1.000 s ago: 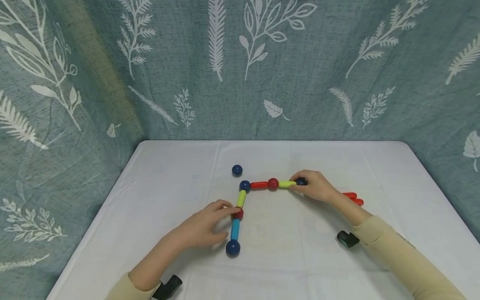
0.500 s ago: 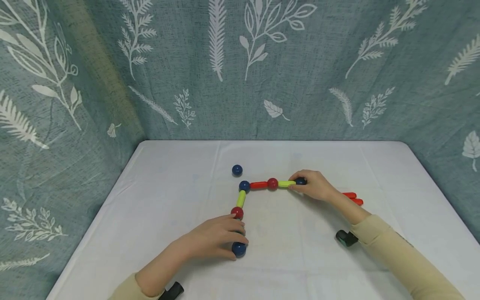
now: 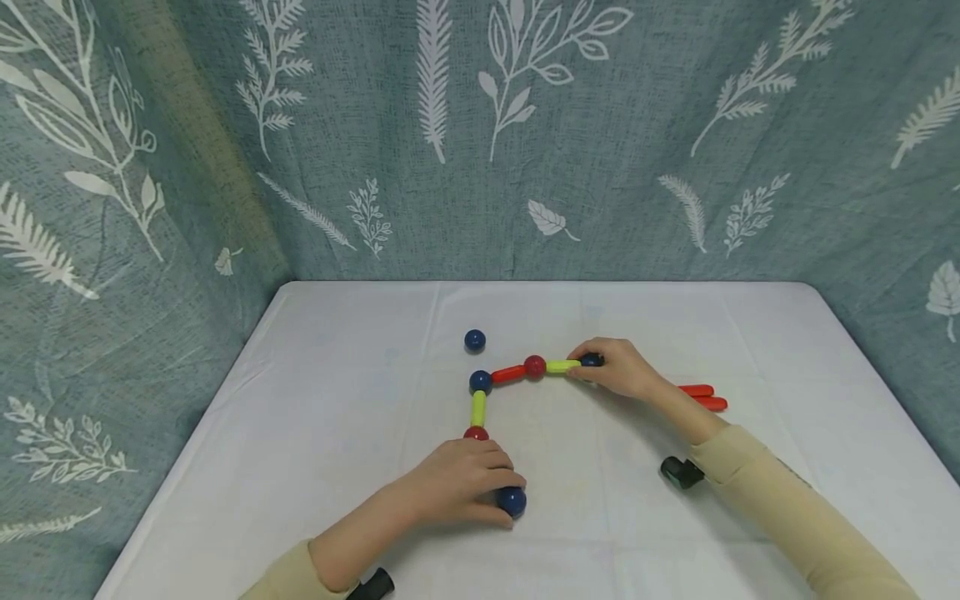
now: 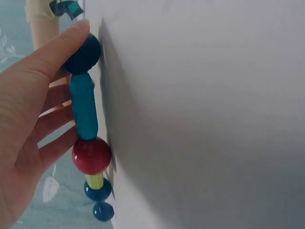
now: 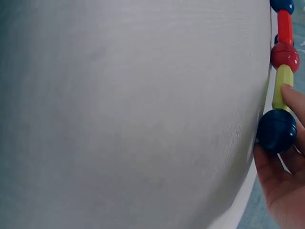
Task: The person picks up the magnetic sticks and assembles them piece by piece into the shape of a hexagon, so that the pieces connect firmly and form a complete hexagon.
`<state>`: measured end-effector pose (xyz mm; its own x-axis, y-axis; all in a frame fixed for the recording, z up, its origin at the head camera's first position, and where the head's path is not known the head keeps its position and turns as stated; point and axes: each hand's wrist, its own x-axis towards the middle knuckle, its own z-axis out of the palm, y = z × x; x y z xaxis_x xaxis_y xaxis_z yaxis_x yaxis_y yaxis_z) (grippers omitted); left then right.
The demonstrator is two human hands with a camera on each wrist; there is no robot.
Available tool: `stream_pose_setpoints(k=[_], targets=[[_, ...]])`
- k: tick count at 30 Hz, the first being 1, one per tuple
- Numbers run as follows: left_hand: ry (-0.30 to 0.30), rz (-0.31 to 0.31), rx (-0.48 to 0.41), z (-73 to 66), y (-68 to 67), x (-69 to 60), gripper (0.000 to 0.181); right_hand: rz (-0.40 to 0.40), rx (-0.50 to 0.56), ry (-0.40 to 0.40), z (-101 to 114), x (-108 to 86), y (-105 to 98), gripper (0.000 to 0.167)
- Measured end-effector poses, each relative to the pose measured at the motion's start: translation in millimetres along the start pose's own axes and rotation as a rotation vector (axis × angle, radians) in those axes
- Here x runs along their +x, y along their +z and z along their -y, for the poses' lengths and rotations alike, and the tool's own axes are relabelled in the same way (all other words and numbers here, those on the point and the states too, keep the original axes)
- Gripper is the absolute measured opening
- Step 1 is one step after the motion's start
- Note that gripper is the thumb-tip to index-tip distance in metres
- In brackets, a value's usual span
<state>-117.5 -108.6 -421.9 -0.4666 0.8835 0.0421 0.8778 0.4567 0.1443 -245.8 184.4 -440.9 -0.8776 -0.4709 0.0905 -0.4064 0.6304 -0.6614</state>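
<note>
A bent chain of balls and rods lies on the white table. My left hand (image 3: 461, 483) grips its near end, thumb on the blue ball (image 3: 512, 501) and fingers along the light blue rod (image 4: 85, 107), which the head view hides. Beyond come a red ball (image 4: 91, 156), a yellow-green rod (image 3: 478, 409) and the blue corner ball (image 3: 481, 382). From there a red rod (image 3: 508, 374) runs to another red ball (image 3: 535, 367). At the right end my right hand (image 3: 618, 368) pinches a yellow-green rod (image 5: 283, 88) beside the blue end ball (image 5: 277, 131).
A loose blue ball (image 3: 475, 340) lies behind the corner of the chain. Two red rods (image 3: 708, 403) lie to the right, partly behind the right forearm. A patterned green-blue cloth (image 3: 615, 217) hangs behind the white table (image 3: 360, 333).
My left hand has come down over the near part of the chain and swung the near blue ball right. The corner ball has shifted slightly nearer, and my right hand slightly left with its end.
</note>
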Motion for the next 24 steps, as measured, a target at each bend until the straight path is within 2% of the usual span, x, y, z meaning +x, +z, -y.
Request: stream_pose_setpoints(k=[5, 16, 24], targets=[[-0.018, -0.006, 0.023, -8.1, 3.2, 9.0, 0.044, -0.026, -0.010, -0.008, 1.9, 1.9, 1.9, 0.022], [-0.007, -0.091, 0.048, -19.3, 10.1, 26.9, 0.044, -0.037, -0.004, -0.045, 4.2, 9.8, 8.6, 0.021], [-0.044, -0.077, 0.060, -28.7, 13.4, 42.4, 0.046, -0.046, -0.016, -0.066, 8.7, 14.3, 13.2, 0.019]])
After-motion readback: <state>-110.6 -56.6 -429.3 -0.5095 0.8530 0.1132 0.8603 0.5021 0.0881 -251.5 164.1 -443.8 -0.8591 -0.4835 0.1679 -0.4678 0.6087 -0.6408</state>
